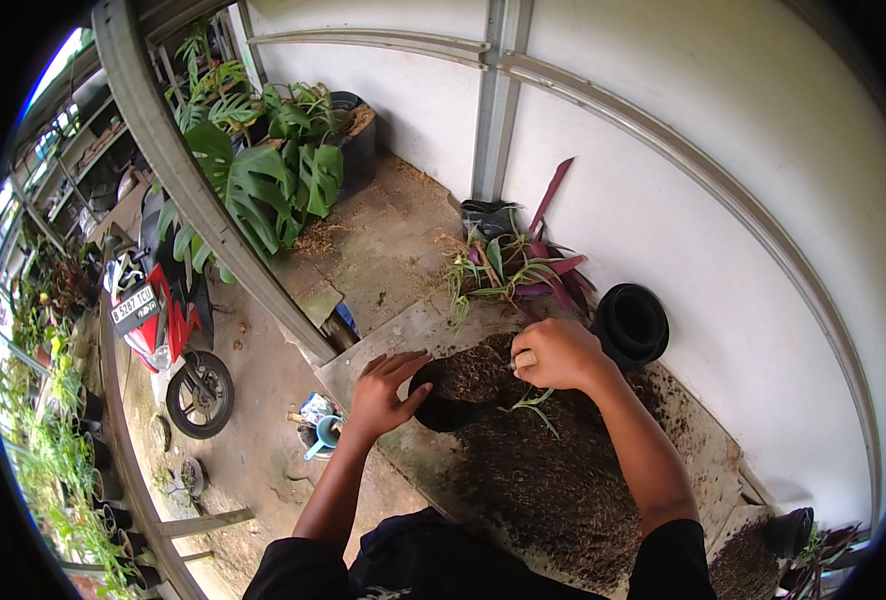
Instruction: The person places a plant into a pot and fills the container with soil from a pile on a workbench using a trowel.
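Observation:
My left hand (392,394) is at the left side of a black plant pot (446,416), fingers spread, with fingertips and thumb by its rim; firm contact is hard to tell. Dark soil (480,373) shows at the pot's mouth. Above the pot's right side, my right hand (566,354) is closed around a short wooden handle (525,361); the tool's working end is hidden. A small green-leaved plant (536,405) lies between the pot and my right forearm. Loose dark potting mix (555,480) spreads over the work surface (431,454) before me.
Nested black pots (630,319) stand by the white wall (638,202). Uprooted purple and green plants (521,270) lie at the far end. A blue dipper (326,435) is low on the left. Beyond the metal post (187,165) stand a motorcycle (161,315) and a monstera (240,187).

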Demonstrator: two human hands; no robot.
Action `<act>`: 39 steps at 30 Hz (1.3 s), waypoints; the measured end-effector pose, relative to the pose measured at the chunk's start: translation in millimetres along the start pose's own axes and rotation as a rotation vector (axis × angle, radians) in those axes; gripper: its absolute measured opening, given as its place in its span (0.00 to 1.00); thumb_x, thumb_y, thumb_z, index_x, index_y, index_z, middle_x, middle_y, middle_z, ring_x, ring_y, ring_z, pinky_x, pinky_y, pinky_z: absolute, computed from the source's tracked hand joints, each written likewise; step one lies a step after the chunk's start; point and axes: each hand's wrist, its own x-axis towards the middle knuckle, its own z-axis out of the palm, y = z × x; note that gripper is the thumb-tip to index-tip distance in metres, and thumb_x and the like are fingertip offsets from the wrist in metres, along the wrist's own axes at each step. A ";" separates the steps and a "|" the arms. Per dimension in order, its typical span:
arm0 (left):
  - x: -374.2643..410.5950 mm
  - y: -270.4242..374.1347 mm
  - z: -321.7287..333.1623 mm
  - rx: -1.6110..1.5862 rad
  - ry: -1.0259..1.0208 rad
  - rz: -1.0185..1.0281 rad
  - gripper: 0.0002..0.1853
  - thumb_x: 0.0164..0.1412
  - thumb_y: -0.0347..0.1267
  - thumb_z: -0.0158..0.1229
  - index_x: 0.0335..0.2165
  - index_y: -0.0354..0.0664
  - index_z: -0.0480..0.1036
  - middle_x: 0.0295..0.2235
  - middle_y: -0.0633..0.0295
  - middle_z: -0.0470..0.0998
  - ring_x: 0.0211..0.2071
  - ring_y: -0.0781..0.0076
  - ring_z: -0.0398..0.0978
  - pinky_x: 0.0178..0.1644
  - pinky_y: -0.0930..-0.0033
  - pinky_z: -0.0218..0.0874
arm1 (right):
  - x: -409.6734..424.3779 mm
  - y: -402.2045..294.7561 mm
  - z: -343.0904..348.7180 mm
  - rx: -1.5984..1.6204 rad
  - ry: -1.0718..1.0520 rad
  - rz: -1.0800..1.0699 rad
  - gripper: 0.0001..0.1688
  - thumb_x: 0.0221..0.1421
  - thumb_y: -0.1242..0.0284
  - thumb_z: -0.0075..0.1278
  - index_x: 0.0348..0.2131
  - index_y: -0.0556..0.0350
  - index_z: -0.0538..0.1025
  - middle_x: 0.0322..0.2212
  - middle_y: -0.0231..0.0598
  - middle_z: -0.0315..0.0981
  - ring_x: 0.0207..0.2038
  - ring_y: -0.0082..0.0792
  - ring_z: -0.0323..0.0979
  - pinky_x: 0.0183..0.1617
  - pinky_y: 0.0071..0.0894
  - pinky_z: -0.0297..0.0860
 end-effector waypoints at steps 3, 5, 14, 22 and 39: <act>-10.4 -10.2 8.5 0.029 0.026 0.008 0.25 0.57 0.38 0.69 0.54 0.50 0.80 0.55 0.59 0.81 0.56 0.53 0.78 0.64 0.50 0.65 | 9.6 -12.8 1.2 -0.110 -0.043 0.010 0.13 0.47 0.66 0.64 0.35 0.47 0.87 0.35 0.39 0.84 0.40 0.46 0.82 0.44 0.48 0.78; -15.0 -16.9 12.9 0.033 0.012 0.028 0.24 0.56 0.38 0.70 0.53 0.50 0.81 0.55 0.59 0.81 0.55 0.53 0.78 0.63 0.51 0.66 | 18.3 -19.8 3.6 -0.220 -0.085 -0.004 0.12 0.46 0.68 0.63 0.33 0.47 0.86 0.34 0.40 0.84 0.40 0.46 0.82 0.42 0.50 0.78; -19.0 -19.7 18.3 0.079 0.028 0.062 0.25 0.53 0.38 0.72 0.52 0.52 0.81 0.55 0.61 0.81 0.54 0.54 0.79 0.61 0.52 0.68 | 33.8 -46.6 38.8 -0.638 0.198 -0.322 0.02 0.42 0.74 0.65 0.23 0.48 0.85 0.26 0.37 0.83 0.37 0.39 0.83 0.34 0.40 0.77; -18.9 -19.7 21.8 0.075 -0.014 0.030 0.26 0.52 0.39 0.72 0.52 0.53 0.81 0.56 0.62 0.79 0.56 0.54 0.77 0.63 0.51 0.66 | 6.4 -38.6 46.1 -0.669 0.414 -0.337 0.09 0.45 0.73 0.64 0.32 0.48 0.83 0.34 0.32 0.78 0.45 0.37 0.76 0.41 0.39 0.75; -24.3 -5.1 39.4 0.285 -0.398 0.381 0.41 0.59 0.65 0.56 0.58 0.47 0.76 0.57 0.63 0.79 0.66 0.62 0.69 0.75 0.25 0.18 | -134.8 51.7 19.9 -0.126 0.490 0.277 0.15 0.45 0.66 0.71 0.36 0.44 0.85 0.32 0.32 0.79 0.40 0.39 0.79 0.42 0.45 0.77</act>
